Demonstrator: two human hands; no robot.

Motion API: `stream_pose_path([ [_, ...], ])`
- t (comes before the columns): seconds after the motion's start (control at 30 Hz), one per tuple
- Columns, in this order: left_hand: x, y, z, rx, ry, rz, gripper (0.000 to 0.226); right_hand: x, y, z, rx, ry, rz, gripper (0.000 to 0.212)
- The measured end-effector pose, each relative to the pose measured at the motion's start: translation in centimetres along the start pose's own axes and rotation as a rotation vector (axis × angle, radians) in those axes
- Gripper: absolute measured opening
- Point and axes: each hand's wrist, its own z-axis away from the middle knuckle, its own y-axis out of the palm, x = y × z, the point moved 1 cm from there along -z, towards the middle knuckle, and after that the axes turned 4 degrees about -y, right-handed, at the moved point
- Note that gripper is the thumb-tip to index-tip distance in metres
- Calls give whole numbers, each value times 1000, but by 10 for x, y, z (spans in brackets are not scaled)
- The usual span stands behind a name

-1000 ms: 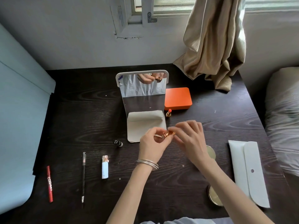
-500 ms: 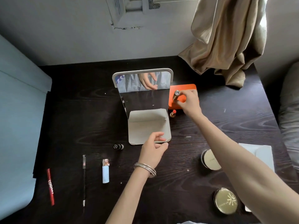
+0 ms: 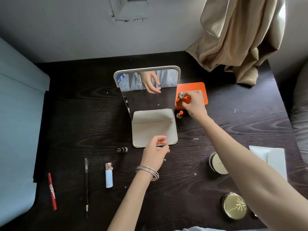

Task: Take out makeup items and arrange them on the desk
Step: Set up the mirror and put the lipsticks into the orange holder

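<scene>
My right hand [image 3: 195,104] reaches to the right of the standing mirror [image 3: 146,90] and pinches a gold lipstick cap [image 3: 180,96] above the orange case [image 3: 204,90]. An open orange lipstick [image 3: 180,114] stands upright on the dark desk just below it. My left hand [image 3: 155,152] hovers with relaxed fingers over the front edge of the mirror's base, holding nothing. Laid out at the left are a red pencil [image 3: 52,191], a black pencil [image 3: 86,184], a pale blue tube [image 3: 109,175] and a small black bottle [image 3: 122,149].
A round cream jar [image 3: 217,163] and a gold compact [image 3: 235,205] lie at the right, partly behind my forearm. A white pouch [image 3: 273,157] lies at the right edge. A beige curtain [image 3: 236,35] hangs over the back right corner. A pale blue surface [image 3: 16,122] borders the left.
My hands were together in front of the mirror pulling the lipstick apart. The right hand has carried the gold cap back to beside the orange case; the left hand stayed and emptied.
</scene>
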Motion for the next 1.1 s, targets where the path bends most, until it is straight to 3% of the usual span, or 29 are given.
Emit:
stream_pose_path([
  [0.4,1,0,0,-7,-16,-38,30,2,-3,1,31,19,48,27],
  [0.63,2,-4,6,10,40,-57,24,15,-24,7,-5,25,13,45],
  [0.8,14,-21,18,-4,146,-134,32,69,-41,67,-176,-12,-354,9],
  [0.87,23,-29,24,-49,168,-122,34,89,-28,101,-89,-59,-426,4],
  [0.93,32,-39,30,-159,247,-100,34,101,-1,129,118,-90,-389,6],
  [1.03,49,-60,35,-580,405,-230,23,109,47,155,487,-90,-236,12],
  [1.1,61,-77,32,-788,378,-361,32,112,69,164,593,-82,-153,24],
])
